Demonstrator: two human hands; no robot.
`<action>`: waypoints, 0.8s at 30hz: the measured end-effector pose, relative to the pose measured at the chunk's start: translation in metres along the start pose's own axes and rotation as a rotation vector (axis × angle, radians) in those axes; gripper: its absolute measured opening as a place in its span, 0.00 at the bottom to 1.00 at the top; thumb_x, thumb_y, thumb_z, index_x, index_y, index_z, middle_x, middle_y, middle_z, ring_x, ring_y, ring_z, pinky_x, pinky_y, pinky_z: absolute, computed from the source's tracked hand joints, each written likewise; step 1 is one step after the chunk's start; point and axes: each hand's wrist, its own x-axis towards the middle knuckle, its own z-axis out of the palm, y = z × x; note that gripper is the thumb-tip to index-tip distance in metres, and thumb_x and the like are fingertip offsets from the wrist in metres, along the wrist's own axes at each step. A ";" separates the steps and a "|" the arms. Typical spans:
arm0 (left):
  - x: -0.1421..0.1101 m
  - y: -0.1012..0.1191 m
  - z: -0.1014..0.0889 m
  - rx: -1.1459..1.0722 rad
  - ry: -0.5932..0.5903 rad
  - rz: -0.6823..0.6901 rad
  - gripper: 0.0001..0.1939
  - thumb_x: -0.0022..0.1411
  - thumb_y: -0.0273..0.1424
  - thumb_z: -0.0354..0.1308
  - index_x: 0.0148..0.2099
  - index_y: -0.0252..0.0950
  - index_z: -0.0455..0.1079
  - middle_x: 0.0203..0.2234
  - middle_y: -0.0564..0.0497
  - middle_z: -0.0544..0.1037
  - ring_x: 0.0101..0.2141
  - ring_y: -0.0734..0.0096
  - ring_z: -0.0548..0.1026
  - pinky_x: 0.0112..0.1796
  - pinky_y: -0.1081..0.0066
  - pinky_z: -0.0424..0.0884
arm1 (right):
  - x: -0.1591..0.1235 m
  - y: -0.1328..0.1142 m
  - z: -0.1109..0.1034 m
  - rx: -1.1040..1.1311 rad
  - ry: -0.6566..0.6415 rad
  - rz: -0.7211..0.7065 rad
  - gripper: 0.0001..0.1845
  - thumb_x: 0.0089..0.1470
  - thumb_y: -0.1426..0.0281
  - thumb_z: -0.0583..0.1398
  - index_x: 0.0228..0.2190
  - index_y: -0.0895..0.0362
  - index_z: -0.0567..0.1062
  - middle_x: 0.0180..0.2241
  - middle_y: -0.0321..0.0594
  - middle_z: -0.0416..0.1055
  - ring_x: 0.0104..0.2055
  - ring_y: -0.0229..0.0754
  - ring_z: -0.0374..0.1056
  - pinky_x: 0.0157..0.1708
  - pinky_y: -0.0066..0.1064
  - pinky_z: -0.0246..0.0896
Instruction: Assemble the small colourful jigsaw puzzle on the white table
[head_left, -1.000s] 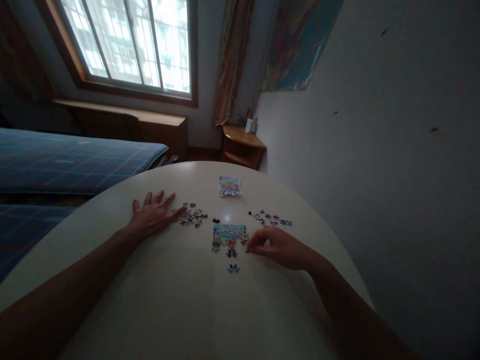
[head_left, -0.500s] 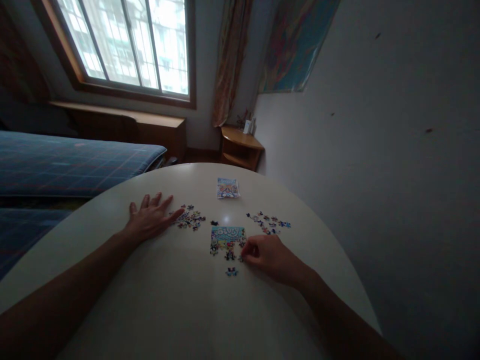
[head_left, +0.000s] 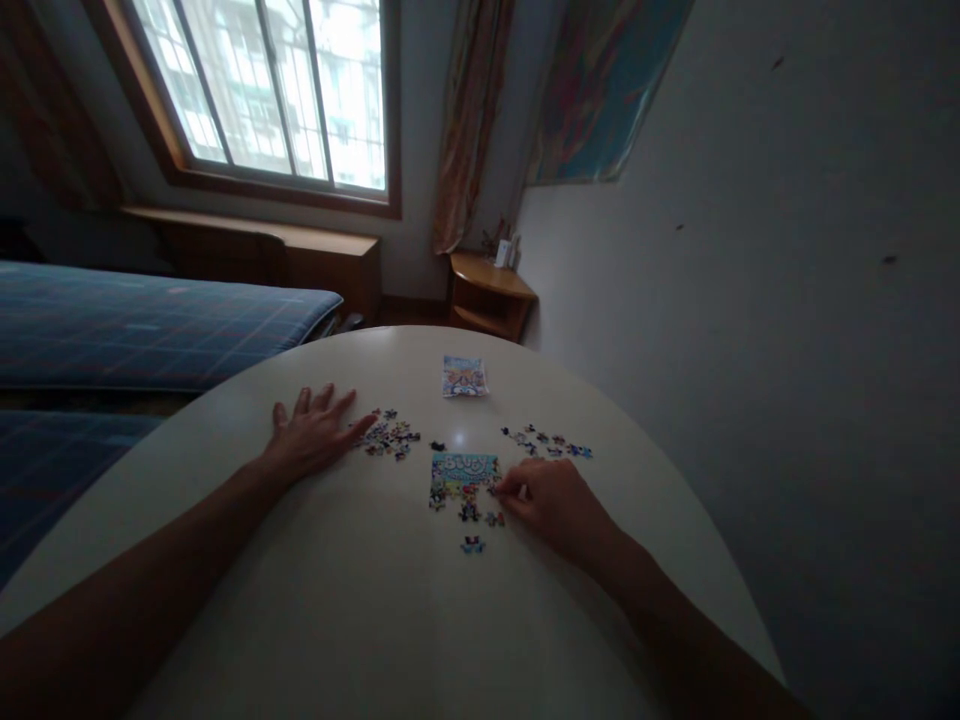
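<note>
Since a moment earlier, the right hand [head_left: 555,503] had slid up to the right edge of the partly assembled colourful jigsaw puzzle [head_left: 463,477], fingers curled and pinched there; whether a piece sat between them could not be told. The left hand [head_left: 315,435] lay flat and open on the round white tabletop [head_left: 360,600], its fingertips touching a loose heap of puzzle pieces [head_left: 390,437]. More scattered pieces [head_left: 547,441] lay just beyond the right hand. A small printed picture card [head_left: 464,376] lay farther back.
</note>
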 end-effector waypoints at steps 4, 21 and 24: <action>-0.002 0.005 -0.002 -0.020 0.122 0.116 0.36 0.66 0.55 0.41 0.66 0.39 0.61 0.66 0.42 0.58 0.66 0.41 0.51 0.60 0.37 0.44 | 0.001 0.003 -0.001 0.016 -0.018 -0.027 0.05 0.54 0.71 0.63 0.31 0.53 0.82 0.32 0.37 0.80 0.32 0.39 0.72 0.35 0.30 0.61; -0.022 0.037 0.004 -0.218 0.164 0.717 0.15 0.70 0.40 0.51 0.53 0.49 0.74 0.58 0.51 0.71 0.61 0.56 0.62 0.62 0.46 0.52 | 0.021 0.061 -0.010 -0.093 0.209 0.211 0.13 0.57 0.66 0.60 0.41 0.55 0.80 0.40 0.43 0.78 0.40 0.45 0.73 0.41 0.35 0.62; -0.024 0.041 0.003 -0.253 0.204 0.768 0.12 0.69 0.39 0.53 0.47 0.46 0.77 0.53 0.51 0.75 0.58 0.58 0.66 0.61 0.48 0.54 | 0.026 0.062 -0.002 -0.107 0.248 0.204 0.16 0.58 0.64 0.59 0.44 0.55 0.80 0.47 0.46 0.75 0.46 0.48 0.71 0.46 0.37 0.61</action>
